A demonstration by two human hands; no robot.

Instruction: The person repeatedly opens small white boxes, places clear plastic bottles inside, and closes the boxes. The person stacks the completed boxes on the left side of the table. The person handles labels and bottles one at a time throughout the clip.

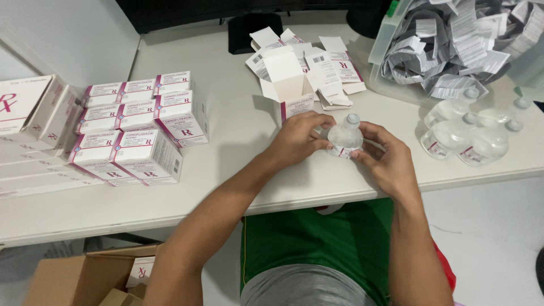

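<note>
A small clear bottle (344, 137) with a pale cap and a white-and-magenta label is held upright just above the white table (238, 187). My left hand (297, 139) grips its left side. My right hand (385, 158) pinches its right side and label. Right behind the bottle stands an open white carton (289, 90) with a magenta stripe and its flaps up.
Stacked closed cartons (139, 127) fill the table's left. Flat unfolded cartons (326, 62) lie behind the open one. A clear bin of folded paper leaflets (453, 45) stands at the back right, several clear bottles (473, 130) lie before it. An open cardboard box (85, 277) sits on the floor.
</note>
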